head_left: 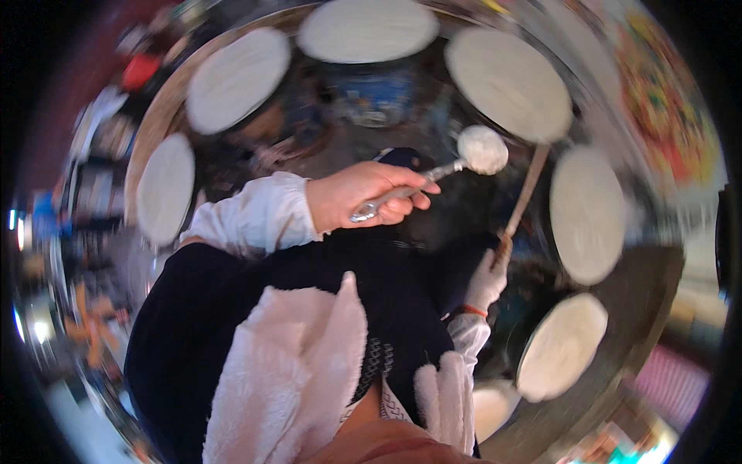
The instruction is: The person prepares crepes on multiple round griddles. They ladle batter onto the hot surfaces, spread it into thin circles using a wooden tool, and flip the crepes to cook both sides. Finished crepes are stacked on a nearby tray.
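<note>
My left hand (359,197), bare below a white sleeve, is closed round the metal handle of a ladle (483,149). The ladle's bowl is coated in something pale and hangs over the dark middle, apart from the rounds. A white glove covers my right hand (487,282), which grips a long, narrow, flat stick-like tool (528,189). Its far end reaches the edge of the upper-right pale round (508,83); contact I cannot tell. Another pale round (587,215) lies on a dark disc just right of the tool.
Several more pale rounds on dark plates curve around me, including one at the far middle (368,29) and one at the lower right (562,346). A brown curved rim (158,104) borders them. A blue container (375,99) sits inside the ring.
</note>
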A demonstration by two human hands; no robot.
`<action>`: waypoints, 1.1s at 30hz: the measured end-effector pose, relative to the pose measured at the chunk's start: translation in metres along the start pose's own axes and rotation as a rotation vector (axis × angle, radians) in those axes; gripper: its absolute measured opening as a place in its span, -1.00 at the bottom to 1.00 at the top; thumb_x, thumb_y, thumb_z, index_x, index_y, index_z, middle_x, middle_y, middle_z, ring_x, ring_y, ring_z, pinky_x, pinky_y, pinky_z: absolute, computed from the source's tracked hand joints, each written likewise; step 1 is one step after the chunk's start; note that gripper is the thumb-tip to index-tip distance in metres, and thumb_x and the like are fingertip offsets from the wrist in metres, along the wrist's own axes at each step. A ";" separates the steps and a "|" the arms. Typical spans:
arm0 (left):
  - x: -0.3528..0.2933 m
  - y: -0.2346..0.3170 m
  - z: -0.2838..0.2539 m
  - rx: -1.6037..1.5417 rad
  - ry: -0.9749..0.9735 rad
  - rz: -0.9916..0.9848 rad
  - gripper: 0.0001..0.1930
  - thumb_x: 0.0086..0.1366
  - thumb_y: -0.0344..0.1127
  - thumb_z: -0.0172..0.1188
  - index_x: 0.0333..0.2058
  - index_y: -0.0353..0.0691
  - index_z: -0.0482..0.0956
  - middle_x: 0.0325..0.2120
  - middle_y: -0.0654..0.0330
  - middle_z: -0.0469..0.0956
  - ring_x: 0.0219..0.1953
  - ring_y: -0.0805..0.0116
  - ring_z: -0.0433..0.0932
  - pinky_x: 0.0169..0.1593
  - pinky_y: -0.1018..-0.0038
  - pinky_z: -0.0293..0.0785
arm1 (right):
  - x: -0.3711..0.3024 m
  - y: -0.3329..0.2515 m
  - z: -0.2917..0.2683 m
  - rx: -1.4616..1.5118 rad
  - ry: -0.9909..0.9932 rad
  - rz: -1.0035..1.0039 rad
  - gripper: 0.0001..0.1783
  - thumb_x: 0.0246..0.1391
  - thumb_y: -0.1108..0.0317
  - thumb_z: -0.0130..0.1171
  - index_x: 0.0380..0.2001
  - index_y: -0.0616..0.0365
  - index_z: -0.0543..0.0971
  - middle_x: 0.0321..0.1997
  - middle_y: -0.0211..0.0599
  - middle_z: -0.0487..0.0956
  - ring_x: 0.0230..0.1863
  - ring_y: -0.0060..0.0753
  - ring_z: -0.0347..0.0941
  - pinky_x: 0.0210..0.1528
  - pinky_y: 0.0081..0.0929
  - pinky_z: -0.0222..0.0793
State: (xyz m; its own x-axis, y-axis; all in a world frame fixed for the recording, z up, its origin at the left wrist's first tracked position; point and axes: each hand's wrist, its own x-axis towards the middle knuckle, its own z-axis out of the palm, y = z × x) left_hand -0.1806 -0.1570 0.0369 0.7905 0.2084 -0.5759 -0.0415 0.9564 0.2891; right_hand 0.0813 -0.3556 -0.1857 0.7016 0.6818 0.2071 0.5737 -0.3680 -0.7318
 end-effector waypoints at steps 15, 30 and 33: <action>-0.132 -0.100 -0.164 -0.333 0.578 0.891 -0.59 0.53 -0.12 -0.05 0.14 -0.34 0.39 -0.34 0.10 0.62 -0.74 0.66 0.29 -0.69 0.70 0.18 | 0.052 -0.323 0.269 0.126 -0.968 -0.810 -0.79 0.17 0.31 0.15 -0.16 0.12 0.62 -0.25 -0.13 0.62 -0.23 -0.05 0.58 -0.12 -0.22 0.47; -0.192 -0.118 -0.244 -0.700 0.753 1.031 -0.60 0.50 -0.11 0.01 0.10 -0.31 0.43 -0.40 0.19 0.64 -0.74 0.63 0.28 -0.68 0.68 0.18 | 0.010 -0.456 0.484 -0.342 -0.616 -1.613 -0.78 0.08 0.24 0.10 -0.18 -0.06 0.54 -0.13 -0.30 0.56 -0.02 -0.18 0.53 -0.11 -0.13 0.55; -0.196 -0.108 -0.234 -0.637 0.754 0.999 -0.60 0.51 -0.11 -0.01 0.10 -0.32 0.43 -0.43 0.21 0.63 -0.74 0.64 0.28 -0.68 0.69 0.18 | 0.037 -0.469 0.447 -0.187 -0.525 -1.478 -0.78 0.03 0.22 0.13 -0.23 -0.06 0.59 -0.19 -0.26 0.61 -0.11 -0.13 0.57 -0.09 -0.13 0.52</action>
State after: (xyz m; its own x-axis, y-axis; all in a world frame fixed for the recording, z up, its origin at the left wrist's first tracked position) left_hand -0.4739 -0.2532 -0.0602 -0.2422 0.7103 -0.6609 -0.8107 0.2260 0.5401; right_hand -0.3510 0.1245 -0.1245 -0.6981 0.6140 0.3685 0.6606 0.7507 0.0007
